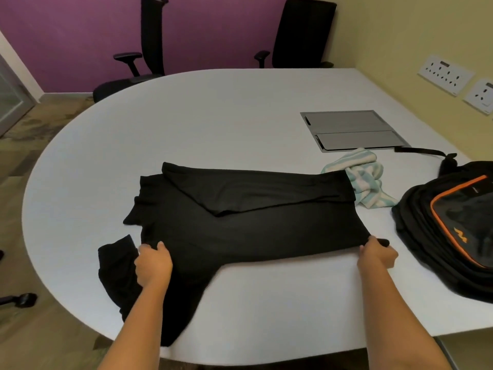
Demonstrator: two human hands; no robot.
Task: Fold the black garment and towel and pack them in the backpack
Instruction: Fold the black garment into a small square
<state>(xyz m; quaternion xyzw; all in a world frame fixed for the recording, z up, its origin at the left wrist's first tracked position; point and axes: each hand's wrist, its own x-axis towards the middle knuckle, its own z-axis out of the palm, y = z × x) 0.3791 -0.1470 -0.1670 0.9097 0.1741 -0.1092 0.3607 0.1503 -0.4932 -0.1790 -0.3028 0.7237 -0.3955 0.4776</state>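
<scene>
On the pale grey oval table (186, 116), the soft, matte black garment (240, 231) lies spread flat in front of us, one sleeve folded across its far half in a smooth diagonal flap. Its near edge sits in both our grips. Our left hand (154, 261) curls over the near-left corner, thumb on top and fingers tucked under the cloth. Our right hand (377, 255) pinches the near-right corner the same way. To the left of our left wrist, more black fabric bunches up and hangs over the table's edge.

Just beyond the garment's far-right end, and touching it, lies a crumpled terry towel with white and pale blue stripes (365, 180). Right of that rests a black nylon backpack with orange piping (453, 222), its strap (421, 150) trailing across the table. A grey metal cable hatch (352, 129) is set flush into the tabletop behind the towel. Two black office chairs (152, 49) stand at the far side.
</scene>
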